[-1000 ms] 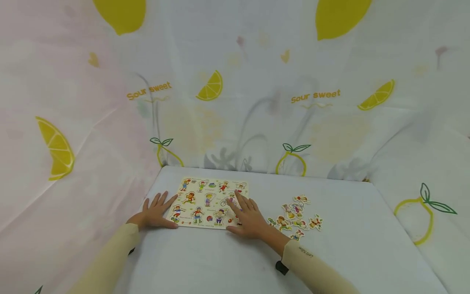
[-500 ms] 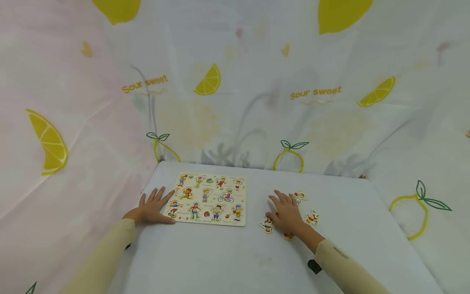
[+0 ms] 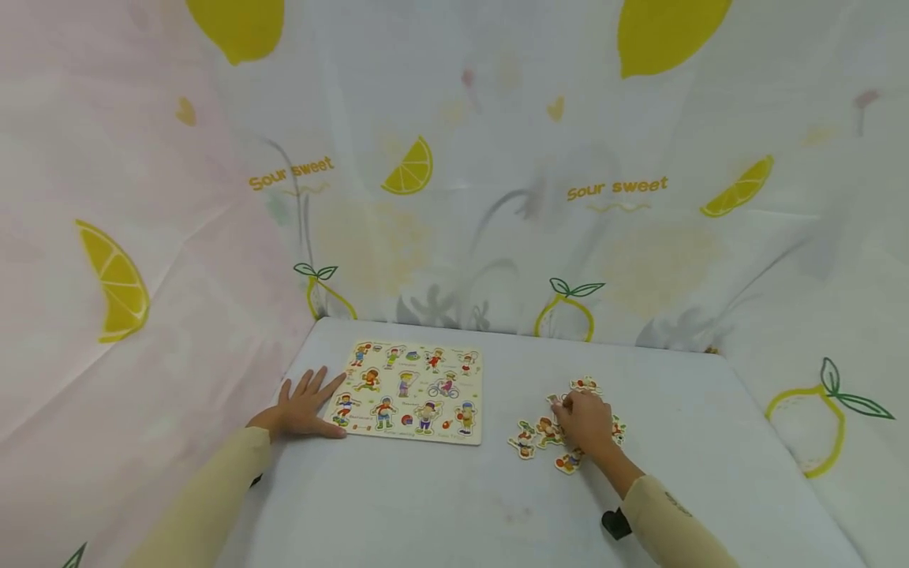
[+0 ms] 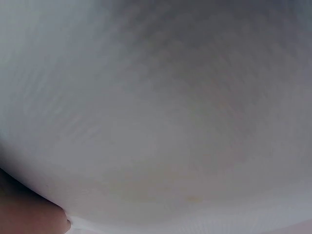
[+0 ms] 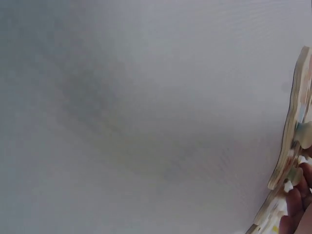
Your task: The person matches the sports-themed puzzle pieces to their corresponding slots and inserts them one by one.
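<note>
A cream wooden puzzle board [image 3: 472,384] printed with children at sports lies flat on the white table. My left hand [image 3: 305,409] is spread beside it, its fingertips and thumb right at the board's left edge. To the right of the board, my right hand [image 3: 588,416] reaches into a loose cluster of puzzle pieces. Its fingers curl down and pinch a small puzzle piece [image 3: 554,400] at the cluster's left. In the right wrist view, the fingers [image 5: 295,209] meet the thick wooden edges of the pieces; the palm hides several of them.
Around the right hand lie a runner piece [image 3: 547,431], a piece at the near left [image 3: 524,440], one at the near side [image 3: 568,461] and one at the far side [image 3: 585,384]. White cloth [image 3: 497,181] with lemon prints walls the table [image 3: 426,505].
My right hand has left the board's lower right corner, moved right to the loose pieces and curled its fingers there. The left hand keeps its place at the board's left edge.
</note>
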Tool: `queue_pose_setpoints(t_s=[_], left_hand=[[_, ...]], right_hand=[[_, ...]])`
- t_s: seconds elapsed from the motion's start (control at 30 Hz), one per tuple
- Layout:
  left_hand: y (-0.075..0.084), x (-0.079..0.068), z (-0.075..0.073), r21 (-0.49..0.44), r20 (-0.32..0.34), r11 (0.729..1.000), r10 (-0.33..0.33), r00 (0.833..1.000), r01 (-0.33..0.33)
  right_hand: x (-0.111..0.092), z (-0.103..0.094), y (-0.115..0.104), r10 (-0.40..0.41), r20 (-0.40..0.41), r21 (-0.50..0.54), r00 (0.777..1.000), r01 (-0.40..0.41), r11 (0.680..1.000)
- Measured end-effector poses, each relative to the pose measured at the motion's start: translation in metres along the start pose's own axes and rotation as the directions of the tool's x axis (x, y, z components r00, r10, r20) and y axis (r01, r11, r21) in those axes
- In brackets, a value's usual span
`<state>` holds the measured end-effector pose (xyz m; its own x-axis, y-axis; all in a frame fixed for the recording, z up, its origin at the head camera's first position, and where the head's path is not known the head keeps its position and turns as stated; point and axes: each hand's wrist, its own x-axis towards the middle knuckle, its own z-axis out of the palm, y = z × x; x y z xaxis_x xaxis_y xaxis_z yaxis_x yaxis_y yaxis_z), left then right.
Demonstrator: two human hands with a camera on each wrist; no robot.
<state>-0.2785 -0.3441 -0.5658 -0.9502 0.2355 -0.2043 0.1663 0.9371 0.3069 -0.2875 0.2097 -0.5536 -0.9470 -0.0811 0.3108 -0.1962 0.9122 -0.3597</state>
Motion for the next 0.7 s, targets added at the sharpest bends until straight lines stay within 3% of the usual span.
queue_pose_setpoints(t_s=[0.2,0.7], left_hand=[[-0.002,0.003,0.003,0.003,0.002,1.000,-0.006,1.000,0.006],[0.008,-0.005,-0.008,-0.010,0.020,1.000,-0.019,1.000,0.020]], right_hand=[[0.001,-0.002,-0.005,0.055,0.027,-0.012,0.998,-0.055,0.998],[0.009,-0.002,-0.014,0.161,0.095,0.100,0.982,-0.170,0.980]])
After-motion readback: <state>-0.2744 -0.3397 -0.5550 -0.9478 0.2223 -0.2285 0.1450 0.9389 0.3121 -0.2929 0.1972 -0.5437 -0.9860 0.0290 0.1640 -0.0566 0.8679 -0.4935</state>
